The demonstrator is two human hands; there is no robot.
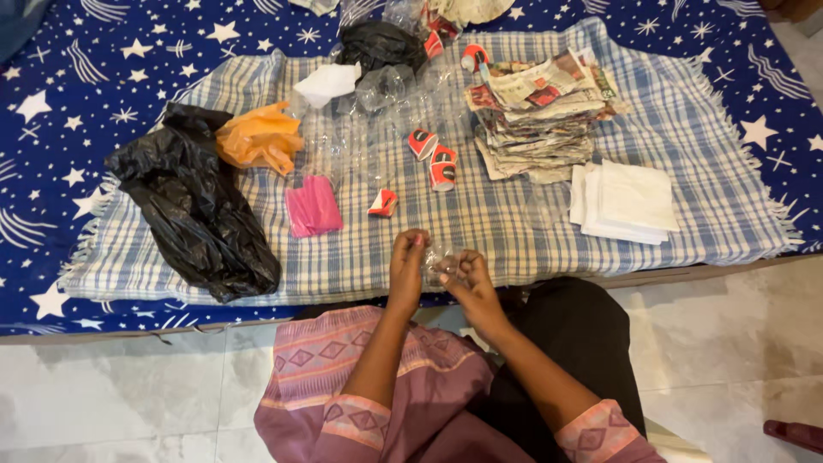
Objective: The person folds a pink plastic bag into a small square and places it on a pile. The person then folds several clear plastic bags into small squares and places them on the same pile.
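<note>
Clear crinkly plastic wrap (441,260), small and see-through, being held between both hands, just over the near edge of the blue-and-white checked cloth (514,231) on the starry blue bed (103,69). Left hand (408,261) pinching one side, right hand (467,276) gripping the other. Lying nearby: pink plastic packet (313,206), crumpled black plastic bag (197,206), folded white paper napkins (626,201), stack of old newspapers (536,116).

Small clear item (441,262) between both hands too blurred to identify. Dark red object (794,434) cut off at bottom-right edge. Clear plastic pieces (377,120) hard to separate.
</note>
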